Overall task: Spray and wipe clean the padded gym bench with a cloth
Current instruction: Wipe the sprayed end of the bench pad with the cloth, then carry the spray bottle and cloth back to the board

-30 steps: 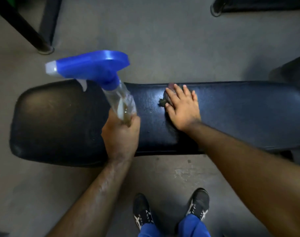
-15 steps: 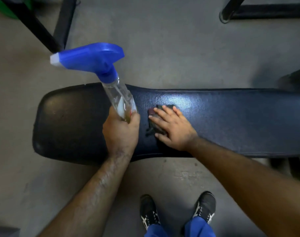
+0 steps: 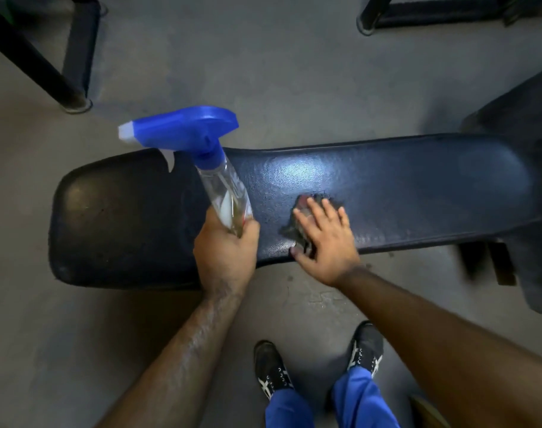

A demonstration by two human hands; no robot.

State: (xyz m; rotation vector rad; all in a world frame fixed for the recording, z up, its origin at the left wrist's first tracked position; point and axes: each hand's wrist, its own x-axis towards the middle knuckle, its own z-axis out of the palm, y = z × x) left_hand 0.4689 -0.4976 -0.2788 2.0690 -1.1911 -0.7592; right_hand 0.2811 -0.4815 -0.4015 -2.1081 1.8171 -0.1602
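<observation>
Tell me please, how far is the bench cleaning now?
Partly done. The bench pad looks wet and glossy near the middle, so spraying there seems done. In hand: the right hand presses the cloth flat on the pad, while the left hand holds the spray bottle. Left: the dull end at image left looks unwiped.

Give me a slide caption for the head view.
Right hand presses cloth on padded bench; left hand holds spray bottle.

Cloth (image 3: 297, 230) on bench (image 3: 418, 186), bottle (image 3: 226, 196) left
</observation>
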